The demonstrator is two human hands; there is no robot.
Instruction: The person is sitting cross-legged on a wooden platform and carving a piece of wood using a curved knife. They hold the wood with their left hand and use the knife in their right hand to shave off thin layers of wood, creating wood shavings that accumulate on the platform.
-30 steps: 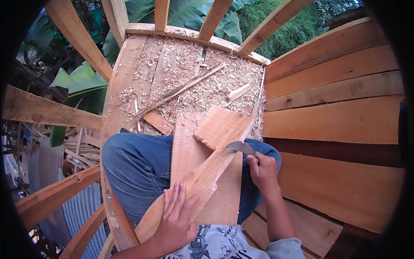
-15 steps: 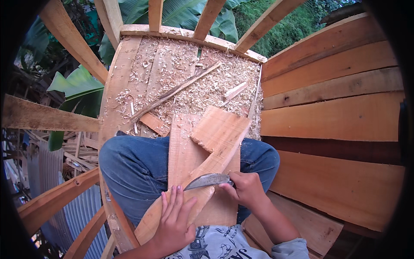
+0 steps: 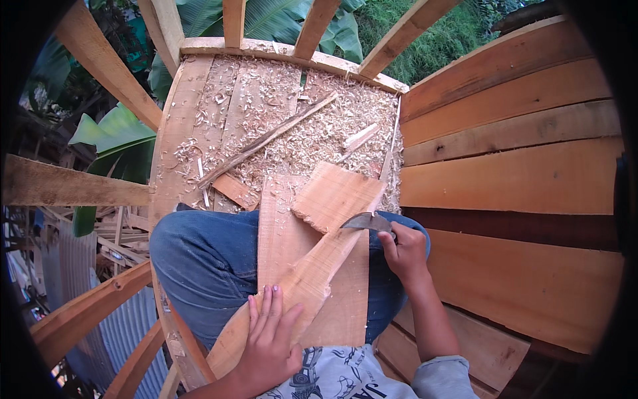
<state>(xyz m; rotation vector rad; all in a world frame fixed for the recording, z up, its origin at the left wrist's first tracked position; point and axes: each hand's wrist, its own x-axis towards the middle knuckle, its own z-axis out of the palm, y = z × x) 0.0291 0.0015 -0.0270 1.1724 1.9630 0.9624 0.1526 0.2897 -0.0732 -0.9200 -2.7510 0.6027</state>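
Wood with a wide, square end (image 3: 339,196) lies slanting on a flat board (image 3: 345,319) between the person's two knees in blue jeans (image 3: 203,263). The wide end points up to the right, near the board's top right corner, and the thin part runs down past the board's left edge. The left hand (image 3: 272,339) lies flat on the low part of this wood, with its fingers a little spread and pressing from above. The right hand (image 3: 405,251) has its fingers curled tight around the handle of a curved knife (image 3: 367,222). The grey blade reaches across the wood just under the square end, but I cannot tell how deep it cuts. Ahead is a wooden floor (image 3: 183,120) with lots of curly shavings (image 3: 312,143), thickest toward its right edge. A long rough stick (image 3: 266,141) lies slanted there, with its top end nearer the far edge. A small flat block (image 3: 236,191) is by the stick's low end, and a pale chunk (image 3: 361,137) lies near the floor's right edge. Big planks (image 3: 505,176) make a wall along that side.
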